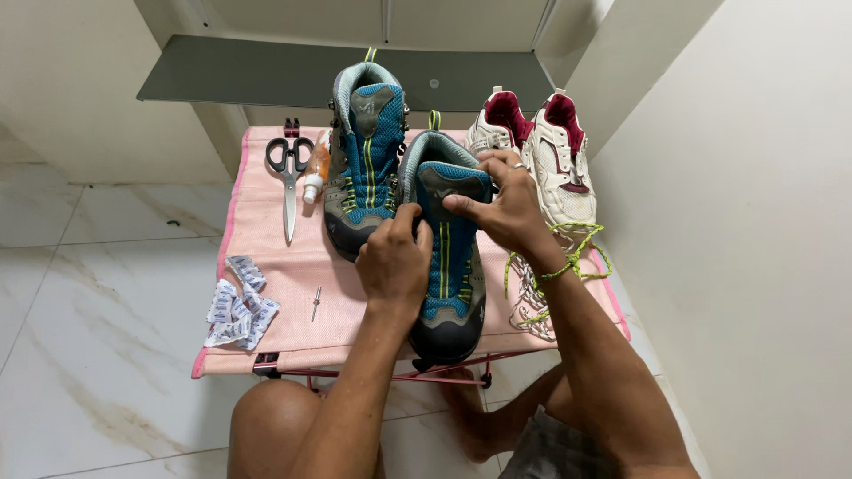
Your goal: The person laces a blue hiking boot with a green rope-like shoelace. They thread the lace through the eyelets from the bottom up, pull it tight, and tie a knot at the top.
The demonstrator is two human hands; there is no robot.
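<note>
A blue and grey hiking boot [451,266] with yellow stripes lies on a small pink folding table [266,231], toe toward me. My left hand [395,262] grips its left side near the collar. My right hand [501,208] pinches the boot's tongue at the top, a ring on one finger. The matching second boot [366,164] stands just behind and to the left, untouched. Loose yellow-green and white laces [541,284] lie on the table under my right wrist.
Black-handled scissors [288,173] and a small orange and white bottle [315,168] lie at the table's back left. Small white packets [238,306] sit at its front left edge, a thin metal tool [316,302] beside them. A white and maroon sneaker pair [541,146] stands at the back right by the wall.
</note>
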